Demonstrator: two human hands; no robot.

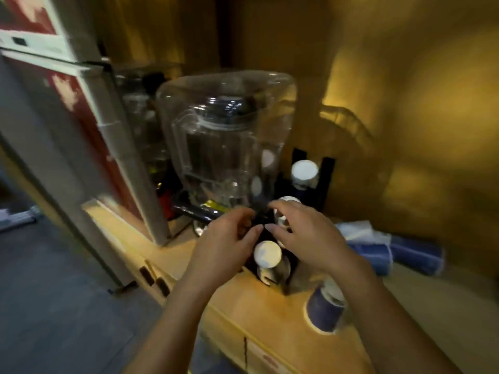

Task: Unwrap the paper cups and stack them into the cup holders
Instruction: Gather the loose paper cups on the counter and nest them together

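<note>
A black cup holder (325, 171) stands on the wooden counter right of a water dispenser. Upside-down stacks of blue paper cups with white bottoms sit in it: one at the back (304, 172), one in front (267, 254), and one partly hidden under my right hand (305, 233). My left hand (229, 236) is curled beside the holder's dark middle post (259, 219), and blur hides whether it grips it. My right hand's fingers are spread over the middle stack. A loose upside-down stack of blue cups (324, 309) stands near the counter's front. Wrapped blue cup sleeves (415, 256) lie on the right.
A clear water jug (226, 136) sits on the dispenser behind the holder. A red and white fridge (81, 109) stands to the left. Crumpled clear wrap (359, 230) lies by the sleeves. The wooden counter (243, 314) ends at a front edge above drawers, with yellow walls behind.
</note>
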